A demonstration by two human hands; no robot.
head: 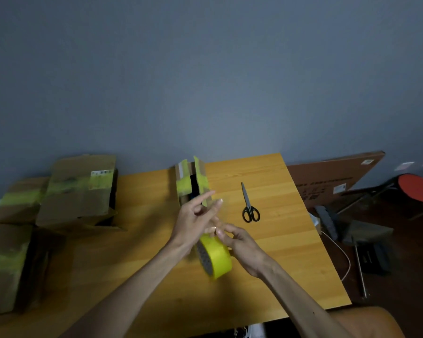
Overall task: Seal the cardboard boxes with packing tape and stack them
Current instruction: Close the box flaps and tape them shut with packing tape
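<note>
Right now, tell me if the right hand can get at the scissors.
Probably yes. The scissors lie flat on the table just beyond the right hand, with only bare wood between. That hand holds the tape roll, though, and would have to let go first.

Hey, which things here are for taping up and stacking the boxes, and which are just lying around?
For the job:
yellow tape roll
scissors
small open box
taped boxes on the left

Lying about:
red stool
flat brown carton leaning behind
</note>
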